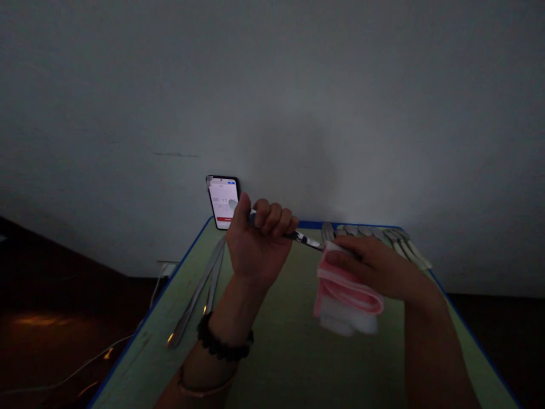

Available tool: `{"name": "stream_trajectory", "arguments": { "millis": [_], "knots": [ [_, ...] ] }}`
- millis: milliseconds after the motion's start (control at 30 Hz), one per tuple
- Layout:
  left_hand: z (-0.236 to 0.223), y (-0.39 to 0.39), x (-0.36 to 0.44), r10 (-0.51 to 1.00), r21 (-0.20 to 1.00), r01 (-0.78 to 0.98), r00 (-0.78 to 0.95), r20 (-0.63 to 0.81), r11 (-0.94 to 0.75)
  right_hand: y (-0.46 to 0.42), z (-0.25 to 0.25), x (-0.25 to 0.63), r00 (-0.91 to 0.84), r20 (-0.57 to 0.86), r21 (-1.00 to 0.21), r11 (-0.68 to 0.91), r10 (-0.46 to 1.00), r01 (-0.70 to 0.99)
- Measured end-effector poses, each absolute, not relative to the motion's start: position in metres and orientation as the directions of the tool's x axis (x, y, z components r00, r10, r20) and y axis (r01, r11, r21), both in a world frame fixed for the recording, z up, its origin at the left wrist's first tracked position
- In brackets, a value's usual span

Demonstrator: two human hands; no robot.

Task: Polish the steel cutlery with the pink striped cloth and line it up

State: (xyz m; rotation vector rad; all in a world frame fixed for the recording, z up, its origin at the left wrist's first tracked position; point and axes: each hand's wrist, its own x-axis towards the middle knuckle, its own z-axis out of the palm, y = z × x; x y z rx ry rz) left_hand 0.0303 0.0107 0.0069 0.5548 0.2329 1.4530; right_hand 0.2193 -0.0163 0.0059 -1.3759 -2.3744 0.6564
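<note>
My left hand (261,244) is closed round a shiny metal piece of cutlery (309,241), which slants down to the right. A rounded grey end peeks out beside my thumb, in front of the phone; whether it is a spoon cannot be made out. My right hand (374,264) grips a folded pink and white cloth (349,292). The cutlery's other end goes into that cloth and is hidden there. Left of my left wrist, long metal knives (196,298) lie on the pale green table (289,352).
A phone (223,210) showing a timer leans on the wall (272,102) at the table's back left. Several pieces of cutlery (370,232) lie in a row at the back right, some light-handled. A white cable (97,355) runs along the floor at left.
</note>
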Motion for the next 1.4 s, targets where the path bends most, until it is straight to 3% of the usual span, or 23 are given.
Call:
{"name": "stream_trajectory", "arguments": {
  "millis": [100, 167, 233, 400, 600, 1033, 1400],
  "knots": [
    [0.008, 0.014, 0.028, 0.965, 0.662, -0.749, 0.151, 0.215, -0.031, -0.019, 0.011, 0.230, -0.466, 0.049, -0.558, 0.411, 0.883, 0.721],
    [0.008, 0.018, 0.020, 0.956, 0.831, -0.536, 0.142, 0.258, -0.144, -0.020, 0.013, 0.237, -0.460, 0.057, -0.575, 0.406, 0.886, 0.710],
    [0.008, 0.020, 0.007, 0.945, 0.925, -0.308, 0.164, 0.282, -0.223, -0.021, 0.014, 0.244, -0.461, 0.069, -0.581, 0.412, 0.885, 0.702],
    [0.003, 0.023, -0.032, 0.917, 0.952, -0.007, 0.264, 0.298, -0.307, -0.021, 0.010, 0.253, -0.467, 0.067, -0.562, 0.420, 0.882, 0.713],
    [0.006, 0.019, -0.045, 0.869, 0.924, 0.227, 0.462, 0.175, -0.307, -0.020, 0.006, 0.246, -0.514, 0.075, -0.522, 0.473, 0.854, 0.710],
    [0.009, 0.012, -0.025, 0.828, 0.902, 0.245, 0.530, 0.183, -0.356, -0.016, 0.004, 0.201, -0.537, 0.060, -0.573, 0.470, 0.841, 0.671],
    [0.014, 0.013, -0.025, 0.934, 0.918, 0.236, 0.246, 0.260, -0.318, -0.022, 0.011, 0.225, -0.436, 0.210, -0.614, 0.465, 0.875, 0.637]
  ]
}}
